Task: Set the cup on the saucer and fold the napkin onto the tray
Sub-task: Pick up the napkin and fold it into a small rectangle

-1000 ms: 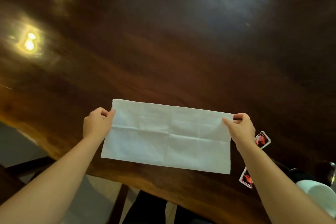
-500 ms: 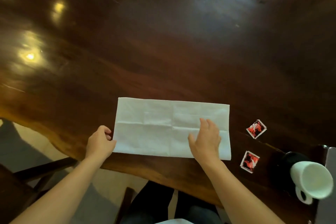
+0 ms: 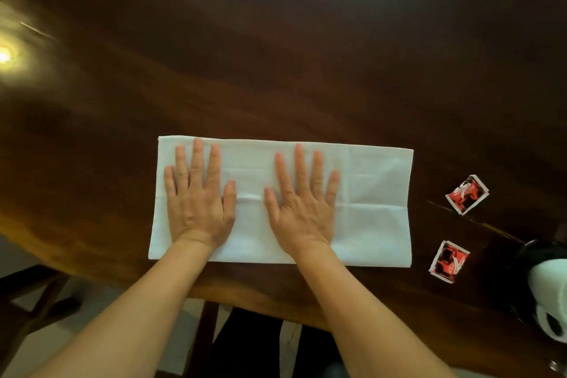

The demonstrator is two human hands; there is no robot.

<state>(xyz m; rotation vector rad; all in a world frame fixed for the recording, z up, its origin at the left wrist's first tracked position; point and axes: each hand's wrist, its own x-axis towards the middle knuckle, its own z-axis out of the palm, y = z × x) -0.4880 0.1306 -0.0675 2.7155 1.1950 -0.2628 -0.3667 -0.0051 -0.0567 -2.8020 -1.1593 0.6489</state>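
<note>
**Both palms flat on the napkin**

The white rectangular paper napkin (image 3: 368,209) lies creased on the dark glossy wooden tabletop (image 3: 276,70). The left hand (image 3: 198,204) and right hand (image 3: 302,209) press it, each grip spread wide, holding nothing. Right of the right hand lie two red-and-white square sachets (image 3: 466,193), then a white ceramic cup (image 3: 549,285).

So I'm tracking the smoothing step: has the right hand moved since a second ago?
Yes. The right hand left the napkin's right edge, away from the red packets, and lies flat mid-napkin.
</note>
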